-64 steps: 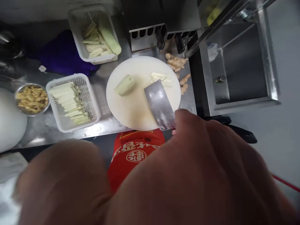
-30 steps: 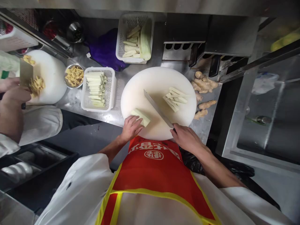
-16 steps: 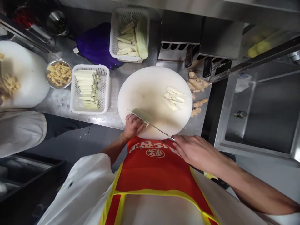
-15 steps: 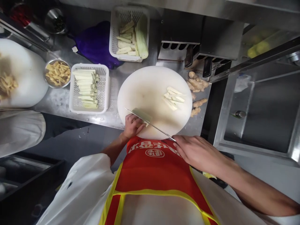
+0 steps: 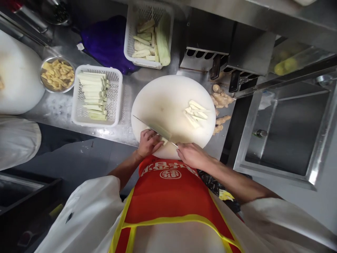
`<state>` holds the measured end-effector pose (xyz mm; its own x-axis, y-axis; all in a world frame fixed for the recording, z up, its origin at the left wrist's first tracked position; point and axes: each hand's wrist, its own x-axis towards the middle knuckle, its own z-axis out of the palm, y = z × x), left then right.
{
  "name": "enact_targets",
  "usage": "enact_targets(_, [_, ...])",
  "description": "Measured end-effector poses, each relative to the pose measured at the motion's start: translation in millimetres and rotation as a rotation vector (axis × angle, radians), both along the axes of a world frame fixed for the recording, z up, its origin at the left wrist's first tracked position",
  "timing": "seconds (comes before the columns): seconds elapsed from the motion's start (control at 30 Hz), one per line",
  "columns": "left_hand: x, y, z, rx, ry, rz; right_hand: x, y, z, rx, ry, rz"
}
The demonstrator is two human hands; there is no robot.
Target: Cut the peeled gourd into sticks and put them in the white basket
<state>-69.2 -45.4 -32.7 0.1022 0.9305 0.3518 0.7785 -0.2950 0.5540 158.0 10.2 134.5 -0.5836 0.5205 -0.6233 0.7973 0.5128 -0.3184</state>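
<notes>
My right hand (image 5: 192, 154) is closed round the handle of a kitchen knife (image 5: 160, 130), whose broad blade slants up and left over the near edge of a round white cutting board (image 5: 163, 91). Curled fingers of my left hand (image 5: 149, 143) press on a pale vegetable piece (image 5: 164, 141) right beside the blade. Most of that piece is hidden by the hand and knife. On the right of the board lies a small pile of pale cut vegetable sticks (image 5: 195, 113), apart from both hands.
Left of the board stands a white basket (image 5: 116, 95) of vegetable strips, with a bowl of yellow pieces (image 5: 58, 74) beyond. Another basket (image 5: 128, 45) holds a large peeled vegetable (image 5: 163, 40). Ginger (image 5: 222, 100), a knife rack (image 5: 197, 58) and a sink (image 5: 279, 140) are rightward. A co-worker's sleeve (image 5: 19, 142) shows at left.
My right hand has moved left and slightly up with the knife, its blade now further left across the board. My left hand keeps its hold on the vegetable piece.
</notes>
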Motion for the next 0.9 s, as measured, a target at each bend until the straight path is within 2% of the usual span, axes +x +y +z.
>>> enact_targets(0.07, [1.6,0.5,1.9,0.022,-0.015,-0.001,-10.2,3.3,-19.6,0.025,0.022,-0.001])
enact_targets(0.17, [1.1,-1.9,6.7,0.054,-0.035,-0.002,-13.5,8.5,-31.6,0.051,0.039,0.013])
enact_targets(0.27, [-5.3,-13.9,10.3,0.042,0.012,-0.002,-4.5,20.6,-31.0,0.065,0.036,0.039])
enact_targets(0.43, [-21.9,-53.0,5.7,0.037,0.095,0.030,13.9,44.1,-28.0,0.157,-0.004,-0.015])
enact_targets(0.6, [-24.7,-77.8,1.8,0.035,0.122,0.061,20.5,35.8,-24.4,0.197,-0.024,-0.053])
enact_targets(0.7, [-21.8,-74.6,2.7,0.054,0.122,0.004,22.6,20.3,-25.1,0.164,-0.014,-0.029])
enact_targets(0.8, [-20.2,-61.3,4.9,0.031,0.148,-0.037,24.9,6.4,-23.0,0.136,-0.009,-0.001])
enact_targets(0.9, [-21.1,-44.3,10.0,0.030,0.166,-0.099,27.9,-5.9,-8.3,0.125,0.009,0.023])
